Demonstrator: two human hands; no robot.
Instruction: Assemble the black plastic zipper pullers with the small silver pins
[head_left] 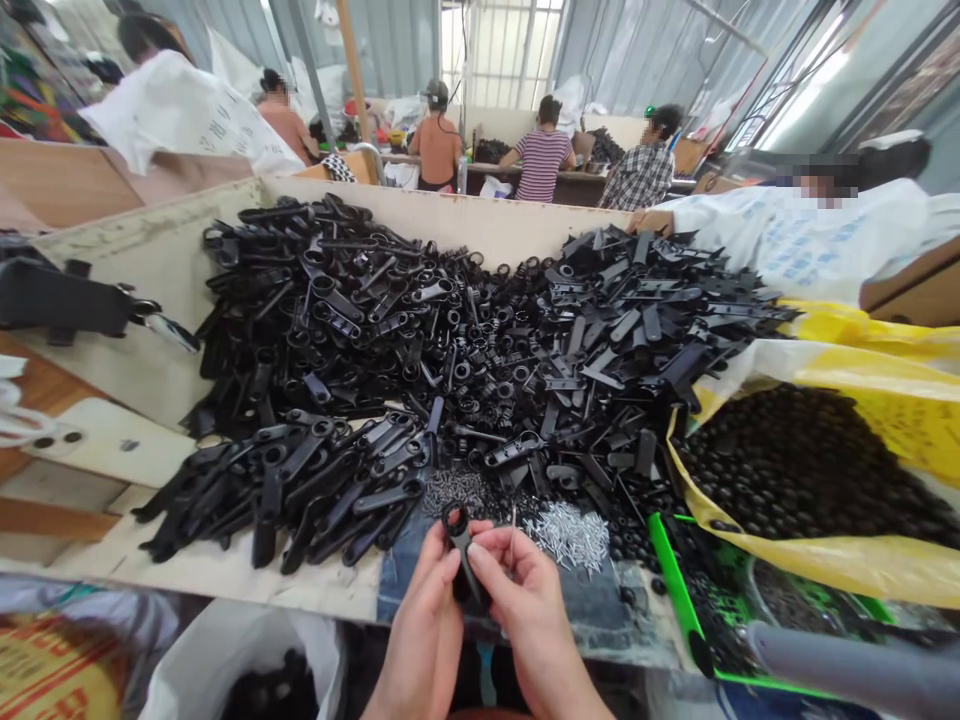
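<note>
Over the front edge of the bench, my left hand (431, 592) is closed round a black plastic part with a ring-shaped end (466, 560), ring pointing up and away. My right hand (531, 590) is closed too, its thumb and fingers pinching the same part from the right. A thin metal rod (513, 528) sticks up by the right fingers; its lower end is hidden. Just beyond the hands lie a heap of silver screws (571, 535) and a heap of small dark metal pieces (454, 492). Similar black ring-ended parts (300, 470) lie stacked to the left.
Large piles of black plastic parts (360, 290) and flat black pieces (637, 300) fill the bench behind. At right stand a yellow-white sack of black pieces (810, 470) and a green tray (671, 580). A phone (124, 445) lies left. Several people sit farther back.
</note>
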